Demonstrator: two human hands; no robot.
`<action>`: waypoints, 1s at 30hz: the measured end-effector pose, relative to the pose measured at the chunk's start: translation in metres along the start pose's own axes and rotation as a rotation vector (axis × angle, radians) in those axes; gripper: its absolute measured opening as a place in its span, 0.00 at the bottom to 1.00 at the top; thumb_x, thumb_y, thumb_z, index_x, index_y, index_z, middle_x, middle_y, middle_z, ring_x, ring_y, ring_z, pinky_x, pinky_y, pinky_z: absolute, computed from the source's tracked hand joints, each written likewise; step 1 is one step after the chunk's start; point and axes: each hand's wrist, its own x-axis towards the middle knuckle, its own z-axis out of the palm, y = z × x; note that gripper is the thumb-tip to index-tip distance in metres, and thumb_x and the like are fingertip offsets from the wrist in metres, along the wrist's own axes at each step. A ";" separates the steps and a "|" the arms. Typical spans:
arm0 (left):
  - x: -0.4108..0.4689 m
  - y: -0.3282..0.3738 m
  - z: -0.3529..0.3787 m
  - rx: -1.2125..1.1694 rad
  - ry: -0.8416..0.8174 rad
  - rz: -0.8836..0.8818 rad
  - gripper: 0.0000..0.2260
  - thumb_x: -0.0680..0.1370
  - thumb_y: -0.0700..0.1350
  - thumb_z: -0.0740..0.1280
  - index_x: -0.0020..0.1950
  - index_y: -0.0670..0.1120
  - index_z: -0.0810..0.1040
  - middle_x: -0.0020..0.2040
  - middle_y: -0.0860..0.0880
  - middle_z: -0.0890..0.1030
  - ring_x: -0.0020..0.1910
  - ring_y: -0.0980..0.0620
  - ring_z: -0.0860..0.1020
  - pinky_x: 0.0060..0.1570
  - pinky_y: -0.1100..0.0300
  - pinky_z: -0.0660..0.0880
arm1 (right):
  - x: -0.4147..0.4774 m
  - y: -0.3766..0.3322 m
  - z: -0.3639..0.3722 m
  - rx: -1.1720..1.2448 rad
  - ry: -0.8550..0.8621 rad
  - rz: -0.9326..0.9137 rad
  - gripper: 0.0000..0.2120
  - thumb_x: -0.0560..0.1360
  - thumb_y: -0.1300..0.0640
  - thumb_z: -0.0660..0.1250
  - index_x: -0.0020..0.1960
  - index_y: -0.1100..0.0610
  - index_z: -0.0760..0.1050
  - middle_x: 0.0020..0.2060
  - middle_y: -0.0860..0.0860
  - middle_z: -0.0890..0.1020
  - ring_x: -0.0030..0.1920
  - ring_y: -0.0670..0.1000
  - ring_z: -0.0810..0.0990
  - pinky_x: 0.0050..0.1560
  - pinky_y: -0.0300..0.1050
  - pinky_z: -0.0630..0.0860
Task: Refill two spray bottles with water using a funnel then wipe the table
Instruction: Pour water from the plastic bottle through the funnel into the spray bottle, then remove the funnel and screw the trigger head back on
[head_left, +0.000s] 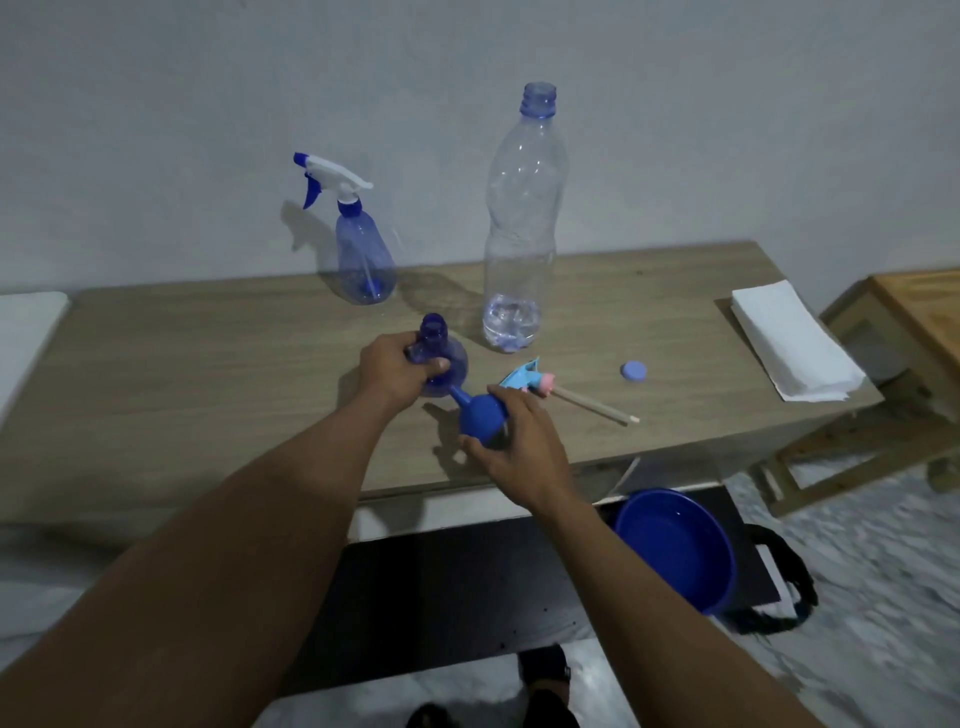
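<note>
Clamping the open spray bottle (439, 358) at its shoulder, the left grip (395, 371) has fingers and thumb curled round it. The bottle sits on the bench (208, 364), neck bare, no head fitted. The right grip (519, 441) wraps the blue funnel (475, 418), thumb under the bowl. The spout points at the bottle's lower body, just beside it, not in the neck.

The removed spray head (530, 382) lies on the bench right of the funnel, dip tube trailing toward the front edge. A blue cap (634, 371) lies further right. The water bottle (519, 234) stands uncapped behind, with only a little water in the bottom. The second spray bottle (358, 244) stands at the back left with its head on; its level is not readable. Paper towels (795, 348) are stacked at the right end and look unused. A blue basin (675, 545) sits below the bench.

Status, as a judgement: funnel not yet seated and no pour under way on this bottle. Left to do: seat, fill, refit the head, wipe.
</note>
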 end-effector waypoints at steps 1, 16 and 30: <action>0.001 -0.001 0.000 -0.005 -0.004 -0.010 0.18 0.67 0.40 0.79 0.55 0.42 0.83 0.48 0.40 0.85 0.48 0.44 0.82 0.54 0.45 0.79 | -0.004 0.004 0.006 -0.017 -0.009 -0.023 0.32 0.70 0.47 0.77 0.70 0.54 0.71 0.64 0.50 0.75 0.63 0.51 0.73 0.62 0.46 0.72; -0.001 -0.008 0.003 -0.010 -0.003 0.014 0.18 0.68 0.42 0.78 0.56 0.46 0.83 0.47 0.46 0.85 0.49 0.46 0.82 0.54 0.49 0.79 | 0.005 0.023 0.020 -0.128 -0.172 -0.060 0.36 0.72 0.43 0.75 0.75 0.53 0.66 0.68 0.50 0.74 0.68 0.50 0.71 0.62 0.47 0.74; 0.000 -0.014 0.004 0.025 -0.023 0.014 0.15 0.64 0.53 0.76 0.50 0.59 0.82 0.44 0.53 0.85 0.47 0.50 0.83 0.55 0.44 0.78 | 0.097 0.046 -0.058 -0.482 -0.499 -0.071 0.30 0.81 0.47 0.63 0.81 0.49 0.58 0.80 0.57 0.58 0.78 0.61 0.58 0.76 0.55 0.58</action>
